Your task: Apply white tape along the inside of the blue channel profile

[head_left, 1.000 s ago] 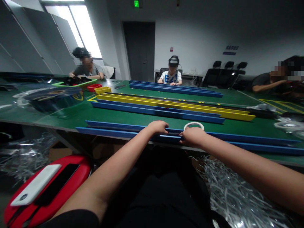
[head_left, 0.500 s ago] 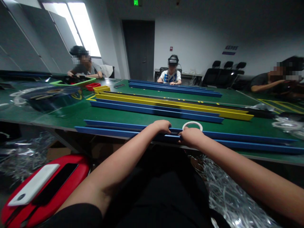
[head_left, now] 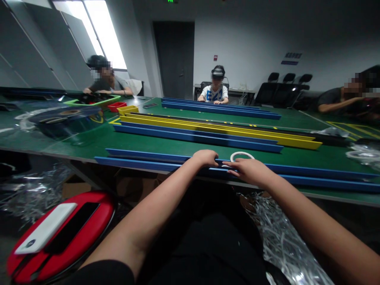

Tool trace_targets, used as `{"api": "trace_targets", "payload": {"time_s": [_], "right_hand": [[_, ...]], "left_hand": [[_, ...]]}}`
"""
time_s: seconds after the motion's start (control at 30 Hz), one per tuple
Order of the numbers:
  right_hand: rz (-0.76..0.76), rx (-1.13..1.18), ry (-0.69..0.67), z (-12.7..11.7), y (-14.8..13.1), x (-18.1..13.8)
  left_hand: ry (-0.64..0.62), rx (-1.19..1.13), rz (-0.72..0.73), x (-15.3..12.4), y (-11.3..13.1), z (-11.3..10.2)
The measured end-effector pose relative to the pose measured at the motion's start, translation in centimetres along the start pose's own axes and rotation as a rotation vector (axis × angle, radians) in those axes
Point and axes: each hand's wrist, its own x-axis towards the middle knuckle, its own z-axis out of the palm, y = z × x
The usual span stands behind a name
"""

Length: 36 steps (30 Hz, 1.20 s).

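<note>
A long blue channel rail (head_left: 311, 182) with two raised walls lies along the near table edge. Over its middle, my left hand (head_left: 206, 158) has its fingers curled in between the walls; what they hold, if anything, is hidden. My right hand (head_left: 251, 171) is just to the right, its index finger stretched toward the left fingertips and its thumb apart below. Near that index fingertip is a small pale sliver, too small to name. A white ring (head_left: 242, 153), like a roll of tape, stands partly hidden behind my right hand.
Further blue rails (head_left: 190, 136) and yellow rails (head_left: 237, 132) lie across the green table. At left is a film-wrapped reel (head_left: 59, 118), near a green tray (head_left: 115, 99). Two phones rest on a red stool (head_left: 97, 213). Three people sit around the table.
My right hand has drawn slightly right, and its fingers have gone from closed against the rail to stretched and apart. The left hand stays curled at nearly the same place.
</note>
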Motion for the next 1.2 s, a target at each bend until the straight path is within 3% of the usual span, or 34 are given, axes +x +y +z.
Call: {"api": "trace_targets", "payload": {"time_s": [0.13, 0.33, 0.53, 0.7, 1.2], "right_hand": [[0.038, -0.022, 0.169, 1.6, 1.6, -0.9], [0.067, 0.017, 0.304, 4.0, 2.8, -1.7], [0.142, 0.299, 0.403, 4.6, 3.4, -1.7], [0.267, 0.403, 0.418, 4.9, 3.6, -1.4], [0.31, 0.411, 0.409, 5.3, 3.9, -1.0]], "left_hand": [[0.01, -0.004, 0.0, 0.1, -0.1, 0.1], [0.017, 0.001, 0.002, 0.3, -0.2, 0.3], [0.022, 0.014, 0.005, 0.4, -0.2, 0.5], [0.022, 0.02, 0.009, 0.5, -0.3, 0.5], [0.005, -0.003, 0.039, 0.2, -0.1, 0.1]]}}
